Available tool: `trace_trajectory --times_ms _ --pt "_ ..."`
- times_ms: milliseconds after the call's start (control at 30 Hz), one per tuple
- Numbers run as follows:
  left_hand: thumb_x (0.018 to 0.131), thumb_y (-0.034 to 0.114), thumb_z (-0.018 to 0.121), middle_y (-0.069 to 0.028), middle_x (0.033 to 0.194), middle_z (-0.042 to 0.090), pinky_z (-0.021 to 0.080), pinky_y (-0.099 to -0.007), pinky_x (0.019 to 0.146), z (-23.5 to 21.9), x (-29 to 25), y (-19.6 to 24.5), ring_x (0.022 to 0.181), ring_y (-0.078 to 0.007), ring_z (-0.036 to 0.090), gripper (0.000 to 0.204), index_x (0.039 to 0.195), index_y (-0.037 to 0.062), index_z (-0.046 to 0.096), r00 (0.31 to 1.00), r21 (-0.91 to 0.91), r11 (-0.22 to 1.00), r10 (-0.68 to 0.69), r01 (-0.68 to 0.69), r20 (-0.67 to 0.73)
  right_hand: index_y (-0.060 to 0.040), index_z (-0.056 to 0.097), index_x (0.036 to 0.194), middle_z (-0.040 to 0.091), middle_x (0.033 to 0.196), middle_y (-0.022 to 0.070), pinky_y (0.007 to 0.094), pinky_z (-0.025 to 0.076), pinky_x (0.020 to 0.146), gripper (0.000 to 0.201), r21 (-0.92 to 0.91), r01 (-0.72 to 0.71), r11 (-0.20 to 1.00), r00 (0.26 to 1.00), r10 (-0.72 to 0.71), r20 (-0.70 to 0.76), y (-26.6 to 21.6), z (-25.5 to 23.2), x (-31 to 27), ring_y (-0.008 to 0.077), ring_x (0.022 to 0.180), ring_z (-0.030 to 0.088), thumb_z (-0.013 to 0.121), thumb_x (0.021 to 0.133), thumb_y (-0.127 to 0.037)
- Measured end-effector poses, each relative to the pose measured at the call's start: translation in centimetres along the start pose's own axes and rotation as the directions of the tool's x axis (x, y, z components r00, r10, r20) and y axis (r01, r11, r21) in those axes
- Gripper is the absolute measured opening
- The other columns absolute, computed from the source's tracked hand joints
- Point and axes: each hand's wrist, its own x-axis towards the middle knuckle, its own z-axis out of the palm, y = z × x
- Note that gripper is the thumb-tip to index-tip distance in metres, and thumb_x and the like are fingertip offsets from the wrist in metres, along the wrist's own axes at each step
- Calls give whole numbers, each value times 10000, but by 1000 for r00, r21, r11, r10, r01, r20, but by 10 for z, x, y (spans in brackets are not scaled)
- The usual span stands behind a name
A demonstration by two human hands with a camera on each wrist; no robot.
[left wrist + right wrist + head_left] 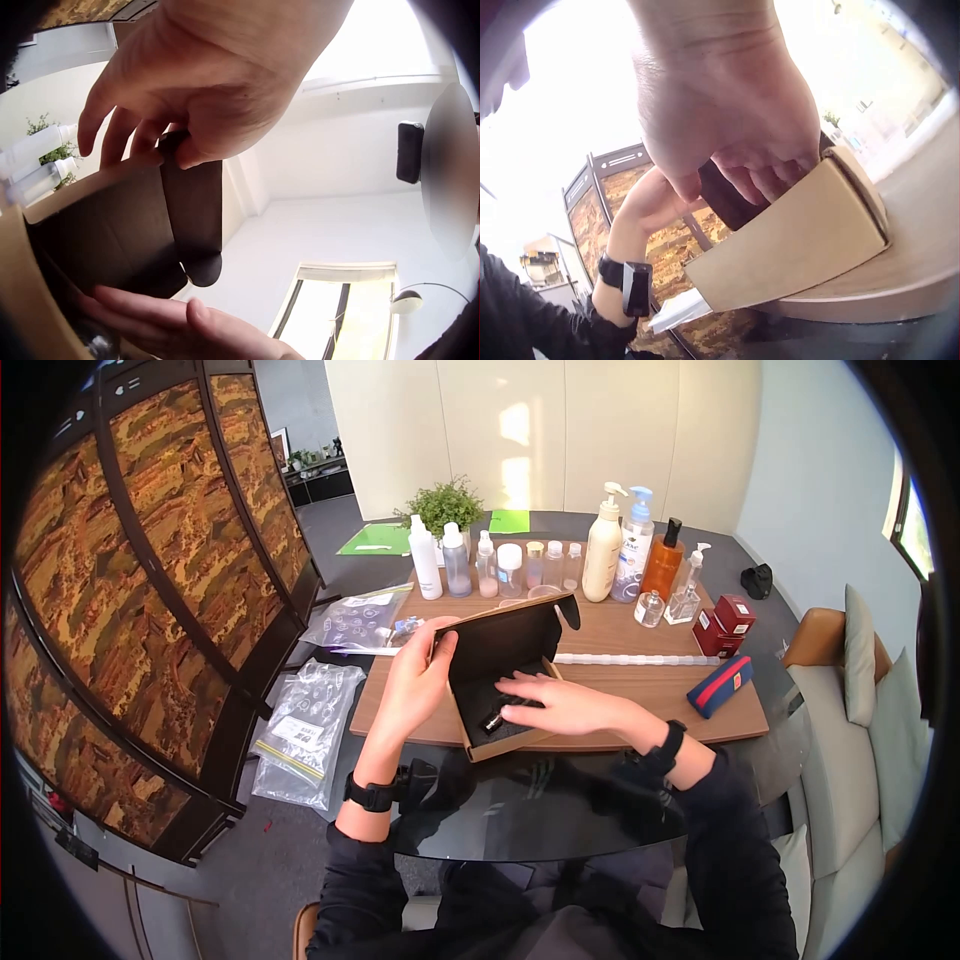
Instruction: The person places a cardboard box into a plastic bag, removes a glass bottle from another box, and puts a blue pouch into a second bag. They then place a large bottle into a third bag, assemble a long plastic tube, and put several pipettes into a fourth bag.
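Observation:
A cardboard box (520, 742) with a black inside sits near the front edge of the wooden board, its lid (112, 225) raised. My left hand (420, 670) pinches the lid's edge at its left side, thumb against a black flap (196, 210). My right hand (560, 702) reaches into the box, palm down, with fingers fairly straight. Below its thumb, a small glossy black item (491, 720) lies on the box floor, partly covered by the hand. In the right wrist view, the box's front wall (795, 232) hides the fingertips.
Several bottles (510, 568) and pump bottles (602, 550) line the board's back. Dark red boxes (722, 628) and a blue pouch (720, 687) with a red stripe are at right. Clear plastic bags (305, 735) lie at left. A white strip (640, 659) crosses the board behind the box.

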Motion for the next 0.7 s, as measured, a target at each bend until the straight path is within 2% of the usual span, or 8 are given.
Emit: trace_trajectory --times_ms 100,300,433,467,500,567,600,700 --pt "980 180 551 -122 832 630 454 -330 681 -5 0 5 733 -191 573 238 1156 25 593 994 116 987 113 -112 -2 -68 554 1322 369 1491 217 501 286 1118 536 -218 83 972 996 -90 -22 -5 6 -17 375 1404 312 473 967 -460" --pt "965 193 567 -182 796 636 467 -370 683 -3 0 17 716 -291 601 253 1141 13 598 998 215 975 -38 47 -46 -100 529 1349 339 1510 209 491 283 1129 579 -486 35 873 986 -110 -127 -21 33 -25 393 1403 304 557 900 -464" --pt "948 179 583 -177 787 631 470 -367 685 -4 0 20 720 -293 607 240 1134 27 602 1000 242 970 -19 19 0 -108 452 1410 336 1508 218 521 208 1158 670 -257 59 965 978 -107 -177 -14 28 -29 397 1418 275 606 873 -477" --pt "942 177 590 -176 794 632 471 -367 687 -5 -2 23 724 -291 610 242 1135 32 601 999 261 965 -23 17 22 -111 461 1406 392 1473 223 531 146 1172 680 -18 83 996 979 -85 -186 -6 24 -31 373 1435 250 635 863 -481" --pt "936 176 597 -174 800 632 471 -366 689 -6 -3 24 729 -290 612 244 1137 37 601 999 279 960 -29 15 44 -68 520 1346 515 1380 204 493 287 1131 524 26 128 991 961 -117 -252 0 18 -35 308 1352 427 633 914 -340" --pt "924 182 618 -168 817 638 474 -360 698 -6 -7 23 735 -282 616 249 1134 49 603 999 273 962 8 -21 50 -10 590 1233 630 1241 169 389 451 1009 318 664 134 735 945 108 -310 8 8 -42 219 1149 606 592 953 -160" --pt "917 185 628 -166 825 641 475 -357 702 -7 -8 22 739 -278 618 253 1133 55 604 998 270 962 26 -39 52 15 614 1146 704 1063 106 281 503 900 206 624 233 745 886 101 -452 22 7 -42 152 993 661 531 973 -60" --pt "906 224 658 -166 973 664 494 -343 777 -8 -15 18 897 -250 645 385 1232 48 551 986 215 971 -128 104 105 -2 592 1159 672 1066 117 318 495 920 233 644 271 716 782 226 -581 46 -9 -50 192 1004 661 508 1002 -153"
